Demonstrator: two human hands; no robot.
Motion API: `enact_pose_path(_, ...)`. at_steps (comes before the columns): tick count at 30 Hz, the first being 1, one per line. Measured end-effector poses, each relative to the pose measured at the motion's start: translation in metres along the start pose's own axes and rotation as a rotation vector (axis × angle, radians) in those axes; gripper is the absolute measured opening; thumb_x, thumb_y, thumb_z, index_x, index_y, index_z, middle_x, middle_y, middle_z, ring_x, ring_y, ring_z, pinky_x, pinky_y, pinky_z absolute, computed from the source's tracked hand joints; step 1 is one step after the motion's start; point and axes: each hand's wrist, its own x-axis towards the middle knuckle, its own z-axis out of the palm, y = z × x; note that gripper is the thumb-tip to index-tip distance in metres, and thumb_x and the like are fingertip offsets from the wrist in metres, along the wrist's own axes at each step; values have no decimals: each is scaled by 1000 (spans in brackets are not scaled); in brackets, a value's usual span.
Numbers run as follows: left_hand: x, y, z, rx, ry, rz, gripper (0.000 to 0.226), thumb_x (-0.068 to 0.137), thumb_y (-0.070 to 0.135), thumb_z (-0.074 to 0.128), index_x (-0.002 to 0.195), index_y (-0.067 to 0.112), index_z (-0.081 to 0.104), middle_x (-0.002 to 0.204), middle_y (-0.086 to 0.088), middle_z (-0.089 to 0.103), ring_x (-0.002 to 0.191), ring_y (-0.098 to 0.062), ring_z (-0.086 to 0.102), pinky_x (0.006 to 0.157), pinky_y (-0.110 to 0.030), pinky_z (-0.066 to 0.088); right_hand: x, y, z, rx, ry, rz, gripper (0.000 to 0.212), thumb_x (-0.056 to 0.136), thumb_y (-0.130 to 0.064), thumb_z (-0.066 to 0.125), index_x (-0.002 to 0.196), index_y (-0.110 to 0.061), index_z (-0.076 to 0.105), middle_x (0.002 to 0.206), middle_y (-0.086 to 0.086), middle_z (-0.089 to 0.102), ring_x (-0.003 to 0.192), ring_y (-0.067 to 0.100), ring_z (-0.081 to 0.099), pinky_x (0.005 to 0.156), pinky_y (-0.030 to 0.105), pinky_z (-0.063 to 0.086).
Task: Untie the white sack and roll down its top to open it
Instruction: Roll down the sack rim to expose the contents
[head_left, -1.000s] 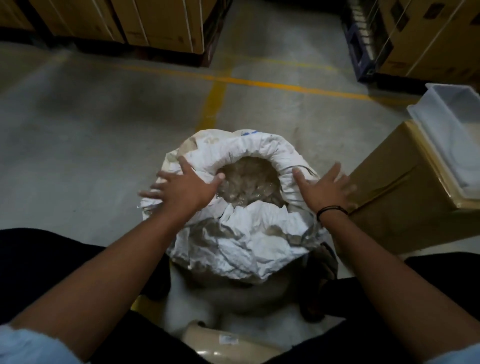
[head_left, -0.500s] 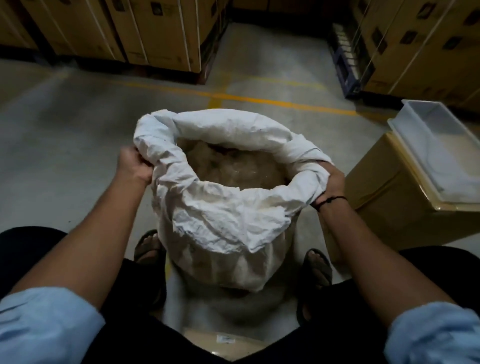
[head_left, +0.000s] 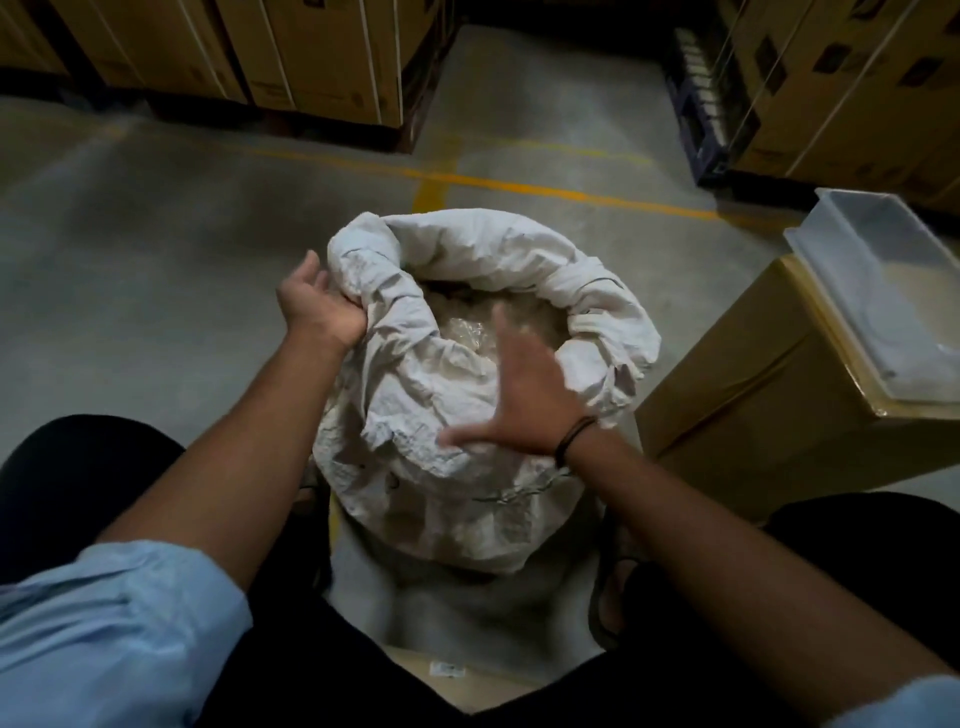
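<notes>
Already the white sack (head_left: 467, 415) stands open between the person's knees, its top rolled into a thick, crumpled cuff, lumpiest at three o'clock. Untying looks done; the rolling seems nearly finished, and evening the cuff probably comes next. Left hand (head_left: 317, 306) grips the rim at nine o'clock; right hand (head_left: 524, 395) hovers spread, empty.

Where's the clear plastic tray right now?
In the head view the clear plastic tray sits at the right edge, on top of a brown cardboard box just right of the white sack, beyond the right hand.
</notes>
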Motion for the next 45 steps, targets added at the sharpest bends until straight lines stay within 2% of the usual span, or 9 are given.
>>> enact_pose_path(9,19,23,-8,770,235,36,75,88,49,66,148,14,39,153,-19,44,122,-29,56,88,-51,56,26,38,42,-582,528,-184,47,86,-13,61,133,-10,58,91,8,63,52,27,55,65,39,43)
enact_pose_path(11,1,31,5,1366,382,581,90,81,55,70,152,18,29,157,-17,27,128,-30,46,103,-47,47,30,48,17,-605,635,-190,33,85,-15,63,118,-14,64,85,7,61,61,29,55,65,39,40)
enact_pose_path(15,-54,27,30,1929,-613,1227,91,80,66,67,154,24,33,154,-4,41,138,-26,44,114,-42,38,33,51,-14,-574,771,-215,14,75,-9,60,87,-15,62,82,8,59,73,32,54,69,40,35)
enact_pose_path(19,-49,0,-18,2519,-1112,1177,120,74,88,52,163,23,3,165,-5,29,155,-28,19,126,-52,15,32,42,-7,-474,762,-315,19,79,-7,58,95,-13,66,91,10,64,76,33,59,75,42,43)
enact_pose_path(25,-26,-37,-23,2689,-1113,1294,126,67,75,68,163,16,11,142,-6,56,146,-34,37,126,-49,12,19,17,-4,-310,556,-211,47,66,-16,46,107,-10,67,94,9,70,65,33,63,55,34,48)
enact_pose_path(28,-18,-40,-26,2521,-993,1411,88,73,32,75,153,15,42,99,-8,73,91,-31,70,78,-41,53,16,4,-9,-222,414,-140,59,69,-19,50,126,-12,59,112,11,68,77,38,66,63,38,53)
enact_pose_path(32,-19,-25,-9,2137,-681,1547,61,75,22,78,135,28,64,96,-2,77,67,-28,73,48,-31,45,6,-13,10,-244,264,-54,110,73,-63,62,158,-19,9,160,9,27,138,32,40,109,59,37)
enact_pose_path(39,-49,-35,0,2060,-539,1102,60,79,14,63,133,39,60,113,9,74,102,-20,70,74,-36,55,25,1,40,-352,538,-221,71,96,-28,51,157,-21,16,148,15,44,92,40,60,67,47,52)
enact_pose_path(45,-36,-18,3,2154,-1152,412,82,86,59,67,156,40,28,147,11,52,129,-10,53,109,-35,43,39,39,-18,-500,783,-385,37,97,-17,53,133,-14,60,123,11,66,89,34,65,57,39,53)
